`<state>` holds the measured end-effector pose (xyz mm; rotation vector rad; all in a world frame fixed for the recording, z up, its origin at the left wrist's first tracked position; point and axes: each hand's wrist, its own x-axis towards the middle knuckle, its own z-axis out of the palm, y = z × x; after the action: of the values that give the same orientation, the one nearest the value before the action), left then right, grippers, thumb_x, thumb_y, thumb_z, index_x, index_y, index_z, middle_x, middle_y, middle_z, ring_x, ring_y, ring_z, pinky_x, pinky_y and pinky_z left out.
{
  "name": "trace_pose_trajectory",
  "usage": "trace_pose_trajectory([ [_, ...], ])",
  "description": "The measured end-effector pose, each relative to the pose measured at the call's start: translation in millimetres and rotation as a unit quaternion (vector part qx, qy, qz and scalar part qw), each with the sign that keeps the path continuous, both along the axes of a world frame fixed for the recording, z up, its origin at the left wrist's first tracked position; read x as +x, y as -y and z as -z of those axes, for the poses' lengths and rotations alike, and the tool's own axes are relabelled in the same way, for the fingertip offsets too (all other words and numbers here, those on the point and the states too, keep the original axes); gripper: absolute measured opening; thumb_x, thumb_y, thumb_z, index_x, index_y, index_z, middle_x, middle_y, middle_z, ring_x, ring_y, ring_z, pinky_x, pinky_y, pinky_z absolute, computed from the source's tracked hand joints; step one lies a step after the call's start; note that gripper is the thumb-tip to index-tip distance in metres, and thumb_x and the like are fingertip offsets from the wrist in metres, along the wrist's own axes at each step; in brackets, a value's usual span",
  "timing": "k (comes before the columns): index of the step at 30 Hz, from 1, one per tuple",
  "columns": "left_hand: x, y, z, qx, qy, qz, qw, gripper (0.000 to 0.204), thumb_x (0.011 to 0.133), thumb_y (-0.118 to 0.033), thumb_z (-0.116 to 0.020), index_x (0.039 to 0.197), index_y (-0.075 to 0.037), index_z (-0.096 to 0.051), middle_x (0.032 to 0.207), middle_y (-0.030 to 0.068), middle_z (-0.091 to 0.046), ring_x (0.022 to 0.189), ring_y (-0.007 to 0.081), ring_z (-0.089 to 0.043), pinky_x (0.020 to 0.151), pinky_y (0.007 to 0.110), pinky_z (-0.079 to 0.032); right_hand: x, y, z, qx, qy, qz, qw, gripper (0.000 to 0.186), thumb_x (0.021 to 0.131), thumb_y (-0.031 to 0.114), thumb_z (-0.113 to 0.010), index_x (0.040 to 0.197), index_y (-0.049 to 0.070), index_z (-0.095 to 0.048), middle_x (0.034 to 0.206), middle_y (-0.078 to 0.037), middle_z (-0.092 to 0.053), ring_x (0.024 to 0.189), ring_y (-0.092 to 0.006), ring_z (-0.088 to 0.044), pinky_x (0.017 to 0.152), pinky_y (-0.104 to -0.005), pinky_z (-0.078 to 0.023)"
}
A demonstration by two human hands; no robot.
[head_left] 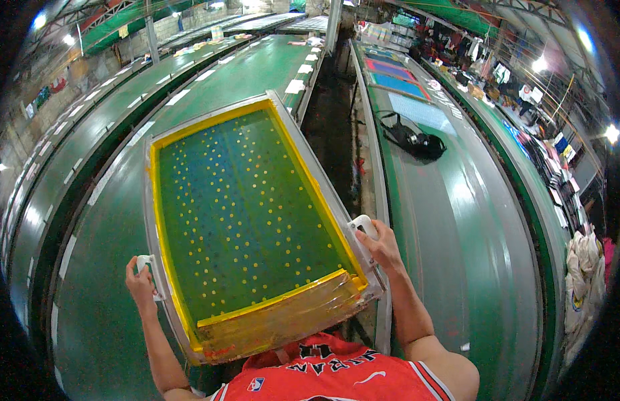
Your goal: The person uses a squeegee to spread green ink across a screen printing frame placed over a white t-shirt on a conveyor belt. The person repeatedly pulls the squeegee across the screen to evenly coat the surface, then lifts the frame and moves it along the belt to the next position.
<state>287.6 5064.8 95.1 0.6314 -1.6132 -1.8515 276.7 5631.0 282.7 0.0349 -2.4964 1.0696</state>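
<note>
A large screen-printing frame (321,184) tilts in front of me, above the long green table. Its green mesh (223,200) is dotted with small yellow spots and bordered by yellow tape. My left hand (141,284) is closed round a white handle (144,260) on the frame's left side. On the right side, my right hand (382,246) grips a matching white handle (359,224), fingers wrapped through it. A brownish, stained board with a yellow upper edge (283,314) lies across the frame's near end, close to my red jersey (310,371).
Long green tables (102,301) run away on the left, with white paper pieces along their edges. A dark gap (327,107) separates them from the right-hand table (444,267), where a black bag (414,137) and coloured panels (397,83) lie. Pale cloth (583,267) hangs at far right.
</note>
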Motion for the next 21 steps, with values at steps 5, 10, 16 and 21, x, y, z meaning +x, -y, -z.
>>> trace_pose_trajectory([
  [5, -57.8, 0.6, -24.1, 0.003, 0.019, 0.012, 1.0, 0.039, 0.096, -0.007, -0.056, 0.135, -0.008, -0.054, 0.065, -0.0017, -0.047, 0.043, 0.0058, -0.036, 0.036, 0.026, -0.027, -39.5, 2.1, -12.4, -0.077, 0.02, 0.01, 0.997, 0.053, 0.083, 0.038, -0.081, 0.116, -0.001, -0.066, 0.101, -0.012, -0.069, 0.09, -0.0205, -0.064, 0.081, -0.034, -0.051],
  [10, -113.4, -6.4, -44.2, -0.019, -0.003, 0.026, 0.999, 0.04, 0.096, -0.008, -0.057, 0.136, -0.008, -0.053, 0.064, -0.0015, -0.047, 0.042, 0.006, -0.036, 0.035, 0.027, -0.028, -85.3, -7.4, -17.2, -0.064, 0.015, 0.017, 0.998, 0.052, 0.083, 0.035, -0.079, 0.118, 0.0, -0.063, 0.1, -0.01, -0.068, 0.086, -0.0167, -0.064, 0.059, -0.0306, -0.051],
  [16, -171.8, -24.0, -61.2, -0.038, -0.006, 0.012, 0.999, 0.041, 0.095, -0.008, -0.058, 0.136, -0.008, -0.054, 0.064, -0.0013, -0.048, 0.043, 0.0058, -0.037, 0.035, 0.026, -0.029, -147.0, -29.9, -24.7, -0.057, 0.004, 0.013, 0.998, 0.051, 0.084, 0.034, -0.079, 0.117, -0.001, -0.064, 0.1, -0.011, -0.068, 0.086, -0.0166, -0.064, 0.061, -0.0306, -0.051],
  [21, -251.9, -41.6, -88.1, -0.014, -0.017, 0.017, 1.0, 0.04, 0.095, -0.007, -0.058, 0.135, -0.008, -0.054, 0.065, -0.0015, -0.049, 0.043, 0.0059, -0.037, 0.035, 0.026, -0.029, -224.9, -48.7, -62.5, -0.098, 0.015, 0.013, 0.995, 0.06, 0.081, 0.042, -0.081, 0.119, -0.001, -0.065, 0.102, -0.013, -0.07, 0.089, -0.0209, -0.066, 0.08, -0.0348, -0.052],
])
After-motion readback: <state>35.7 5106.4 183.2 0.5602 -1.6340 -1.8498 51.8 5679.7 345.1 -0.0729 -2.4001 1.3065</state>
